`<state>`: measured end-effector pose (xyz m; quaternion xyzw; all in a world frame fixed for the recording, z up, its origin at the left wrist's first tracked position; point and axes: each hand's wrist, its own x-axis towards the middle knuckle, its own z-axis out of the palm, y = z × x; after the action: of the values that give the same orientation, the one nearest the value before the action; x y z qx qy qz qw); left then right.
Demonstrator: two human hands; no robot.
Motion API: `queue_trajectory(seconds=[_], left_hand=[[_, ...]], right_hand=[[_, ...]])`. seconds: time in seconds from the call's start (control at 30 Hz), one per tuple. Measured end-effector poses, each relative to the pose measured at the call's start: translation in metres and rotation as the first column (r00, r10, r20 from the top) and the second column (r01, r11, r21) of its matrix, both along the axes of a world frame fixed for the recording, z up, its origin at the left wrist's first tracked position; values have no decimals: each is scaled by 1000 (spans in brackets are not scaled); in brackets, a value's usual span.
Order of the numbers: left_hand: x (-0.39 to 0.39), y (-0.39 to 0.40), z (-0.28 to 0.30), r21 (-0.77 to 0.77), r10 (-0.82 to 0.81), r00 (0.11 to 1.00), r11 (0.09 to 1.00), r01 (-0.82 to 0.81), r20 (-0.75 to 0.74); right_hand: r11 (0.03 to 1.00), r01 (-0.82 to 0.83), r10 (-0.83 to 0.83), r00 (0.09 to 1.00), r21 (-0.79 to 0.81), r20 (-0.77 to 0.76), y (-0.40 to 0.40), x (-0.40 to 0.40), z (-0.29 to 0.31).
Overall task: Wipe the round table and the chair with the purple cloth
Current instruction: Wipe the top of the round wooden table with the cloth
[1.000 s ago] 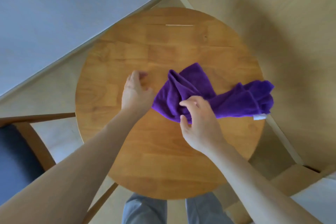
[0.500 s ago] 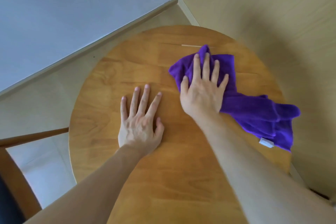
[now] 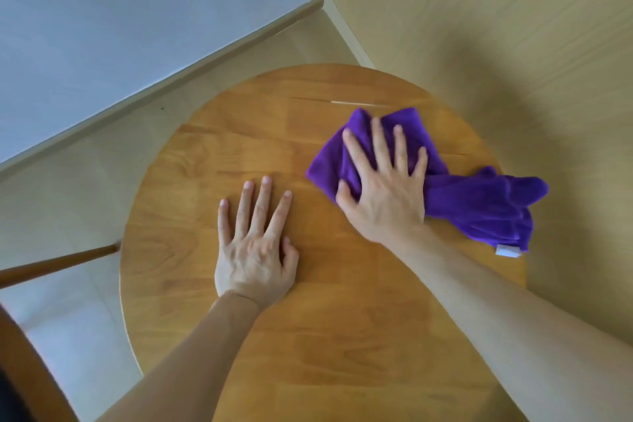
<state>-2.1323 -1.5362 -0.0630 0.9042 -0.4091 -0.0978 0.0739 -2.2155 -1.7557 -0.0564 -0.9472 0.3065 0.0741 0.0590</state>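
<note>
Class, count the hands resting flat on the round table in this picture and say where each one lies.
2. The left hand lies flat on the bare round table; the right hand presses the purple cloth farther right.

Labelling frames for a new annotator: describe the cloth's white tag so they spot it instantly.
Start at the round wooden table in the room's corner. On its right side the right hand presses flat on a purple cloth that trails toward the right rim. The white tag sits at that trailing end's lower corner, the only white on it.
</note>
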Motion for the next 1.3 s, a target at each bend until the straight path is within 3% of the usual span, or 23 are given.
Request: queue_trajectory(seconds=[0.1, 0.2, 0.3, 0.4, 0.57, 0.63, 0.7, 0.8, 0.87, 0.93, 1.0, 1.07, 1.13, 1.2, 1.3], left_hand=[[-1, 1, -1, 15, -2, 1000, 1000, 2, 3], [-1, 0, 1, 21, 4, 1000, 1000, -4, 3], [0, 3, 2, 15, 15, 1000, 1000, -15, 6], [1, 3, 5, -23, 12, 1000, 1000, -12, -19], [1, 2, 5, -40, 27, 1000, 999, -27, -14], [-2, 1, 2, -33, 25, 1000, 999, -25, -6], [-4, 1, -1, -19, 18, 1000, 1000, -18, 13], [-1, 1, -2, 1, 15, 1000, 1000, -15, 25], [0, 2, -2, 15, 13, 999, 1000, -13, 37], [0, 3, -2, 18, 8, 999, 1000, -9, 38], [1, 3, -1, 14, 8, 1000, 1000, -9, 29], [1, 4, 1, 18, 10, 1000, 1000, -10, 18], [-1, 5, 2, 12, 3, 1000, 1000, -3, 15], [-2, 4, 1, 4, -4, 1000, 1000, 4, 15], [-2, 4, 0, 11, -9, 1000, 1000, 8, 20]], right_hand=[[981, 193, -193, 981, 21, -3, 8, 34, -1], [978, 210, -210, 978, 20, 14, 19, 54, -1], [997, -72, 71, 997, 7, 33, 36, 62, 2], [929, -369, 369, 927, -3, 70, 37, 43, 2], [820, -573, 573, 820, 2, -17, -5, -44, 0], [907, -421, 419, 903, 1, -96, -45, -55, 3], [992, -122, 123, 986, 22, -113, -71, -37, 5], [969, 242, -240, 969, 41, -50, -63, 14, 2], [950, 307, -306, 952, 61, -25, -41, 44, 1], [983, 169, -169, 986, 67, -7, -17, 60, 1], [995, -85, 83, 996, 50, 33, 2, 57, 4], [918, -394, 392, 918, 37, 64, 9, 33, 6], [780, -625, 623, 781, 26, 43, -6, -8, 4], [746, -666, 666, 746, 20, -9, -43, -39, 3], [936, -351, 351, 935, 21, -43, -82, -31, 7]])
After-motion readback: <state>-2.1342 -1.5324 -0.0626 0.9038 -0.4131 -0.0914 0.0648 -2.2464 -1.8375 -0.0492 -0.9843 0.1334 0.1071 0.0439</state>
